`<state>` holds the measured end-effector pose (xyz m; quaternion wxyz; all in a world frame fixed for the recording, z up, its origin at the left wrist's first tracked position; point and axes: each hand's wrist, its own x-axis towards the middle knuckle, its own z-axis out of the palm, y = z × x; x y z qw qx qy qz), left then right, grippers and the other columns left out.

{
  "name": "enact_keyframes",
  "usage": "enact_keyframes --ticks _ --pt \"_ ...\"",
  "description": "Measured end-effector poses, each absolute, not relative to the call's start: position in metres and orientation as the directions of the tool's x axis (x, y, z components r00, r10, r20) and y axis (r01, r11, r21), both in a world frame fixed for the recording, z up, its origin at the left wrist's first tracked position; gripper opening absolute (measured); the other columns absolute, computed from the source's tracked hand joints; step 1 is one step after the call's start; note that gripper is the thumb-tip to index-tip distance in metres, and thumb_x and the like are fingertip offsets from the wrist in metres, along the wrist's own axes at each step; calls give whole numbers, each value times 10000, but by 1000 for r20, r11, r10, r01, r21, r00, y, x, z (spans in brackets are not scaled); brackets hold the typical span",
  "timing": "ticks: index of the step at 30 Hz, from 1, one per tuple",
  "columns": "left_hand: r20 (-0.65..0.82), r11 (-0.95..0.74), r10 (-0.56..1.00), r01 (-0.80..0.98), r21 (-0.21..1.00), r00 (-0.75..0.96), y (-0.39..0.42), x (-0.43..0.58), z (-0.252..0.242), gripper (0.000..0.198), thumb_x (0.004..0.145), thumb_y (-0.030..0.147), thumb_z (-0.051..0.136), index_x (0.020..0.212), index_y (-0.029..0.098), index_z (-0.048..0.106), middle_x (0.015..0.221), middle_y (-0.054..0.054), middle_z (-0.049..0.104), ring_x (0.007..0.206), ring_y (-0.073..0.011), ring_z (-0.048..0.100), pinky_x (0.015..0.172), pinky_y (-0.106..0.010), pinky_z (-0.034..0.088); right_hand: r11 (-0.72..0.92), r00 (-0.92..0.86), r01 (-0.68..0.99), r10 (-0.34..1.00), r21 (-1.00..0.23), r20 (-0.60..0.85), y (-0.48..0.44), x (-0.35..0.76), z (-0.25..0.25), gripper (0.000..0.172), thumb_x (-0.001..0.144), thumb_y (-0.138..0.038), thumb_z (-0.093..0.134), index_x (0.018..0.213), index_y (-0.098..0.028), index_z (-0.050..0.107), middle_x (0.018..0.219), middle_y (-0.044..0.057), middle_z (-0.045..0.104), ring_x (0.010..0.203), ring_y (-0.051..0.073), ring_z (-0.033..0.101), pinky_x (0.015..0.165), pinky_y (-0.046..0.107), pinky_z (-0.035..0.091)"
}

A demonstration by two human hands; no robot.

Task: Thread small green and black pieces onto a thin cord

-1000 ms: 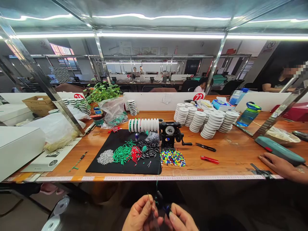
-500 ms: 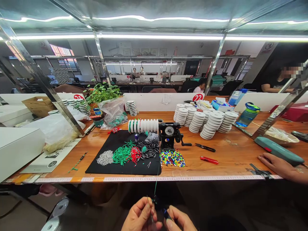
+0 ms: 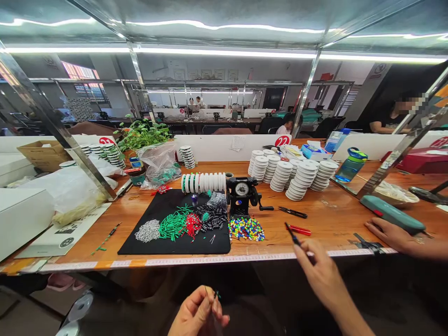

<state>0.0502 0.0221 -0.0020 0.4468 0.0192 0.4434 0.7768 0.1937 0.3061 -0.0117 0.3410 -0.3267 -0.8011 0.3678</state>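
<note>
My left hand [image 3: 198, 313] sits low at the bottom of the view, its fingertips pinching a thin wire [image 3: 214, 295] with a small green bit at the tip. My right hand [image 3: 320, 273] reaches out over the table's front edge, holding a small dark tool [image 3: 292, 234] between its fingers. The tool's exact kind is hard to tell. Its tip is close to a red-handled tool [image 3: 301, 230] lying on the wooden table [image 3: 315, 238]. Black-handled pliers [image 3: 292, 213] lie just beyond.
A black mat [image 3: 175, 242] holds piles of silver, green, red and black pieces. Coloured beads [image 3: 246, 229] lie beside it. Behind stand a black winding machine [image 3: 241, 192] and stacks of white spools [image 3: 294, 175]. A co-worker's hand [image 3: 392, 235] rests at the right, near a teal case [image 3: 392, 214].
My right hand has moved away from my left, up and rightward over the table edge, carrying the dark tool. My hands no longer meet. The whole view has shifted slightly.
</note>
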Motion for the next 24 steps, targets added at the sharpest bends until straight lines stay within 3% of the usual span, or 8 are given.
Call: enact_keyframes --ticks 2,4,9,13,16,18,20,24 --pt "-280 -258 707 -605 753 -650 24 49 -2 399 568 430 953 600 153 668 577 7 590 594 -117 544 663 -236 498 632 -405 539 774 -557 486 350 198 -16 300 871 -486 478 701 -239 496 805 69 537 826 266 545 779 378 445" --pt "-205 -287 695 -527 800 -689 24 47 -3 391 583 454 940 585 147 698 564 -8 593 598 -114 521 617 -200 439 553 -298 732 785 -398 544 385 200 -23 257 851 -436 455 679 -245 468 786 92 517 840 304 538 771 417 434" --pt "-200 -261 715 -521 813 -670 21 41 -3 370 641 473 903 632 146 730 586 -13 599 521 -75 393 514 -173 322 424 -231 846 837 -322 497 427 201 -43 258 851 -390 527 675 -205 560 778 142 553 820 353 542 693 453 380" --pt "-203 -240 727 -519 820 -656 19 36 2 340 668 452 895 678 156 727 626 -20 610 590 -102 459 578 -184 373 394 -178 866 820 -309 544 411 199 -41 351 891 -469 551 792 -144 638 924 231 599 933 406 550 732 478 383" --pt "-207 -189 737 -490 851 -644 21 34 3 366 684 489 873 693 159 716 632 -11 598 589 -98 435 563 -175 344 621 -264 645 728 -445 633 356 189 -21 364 939 -477 479 814 -169 626 871 187 630 893 366 579 781 478 426" --pt "-171 -148 754 -417 897 -634 21 34 2 384 715 530 836 706 166 713 634 -3 587 590 -99 423 558 -175 332 719 -531 223 656 -658 537 302 177 -6 271 960 -406 499 821 -210 624 851 115 670 837 286 625 807 407 479" --pt "-70 -120 775 -254 960 -628 21 32 2 375 791 542 766 726 175 720 663 -9 593 632 -119 460 607 -194 368 558 -819 -65 444 -827 364 248 163 4 163 968 -320 528 957 -236 666 1035 91 704 995 250 651 900 351 496" --pt "173 -100 812 159 982 -558 18 29 6 330 925 465 635 772 190 735 748 -38 629 737 -167 543 711 -240 426 213 -961 -173 179 -962 213 183 141 7 266 860 -222 600 1119 -222 657 1125 71 702 1063 242 644 958 352 475"
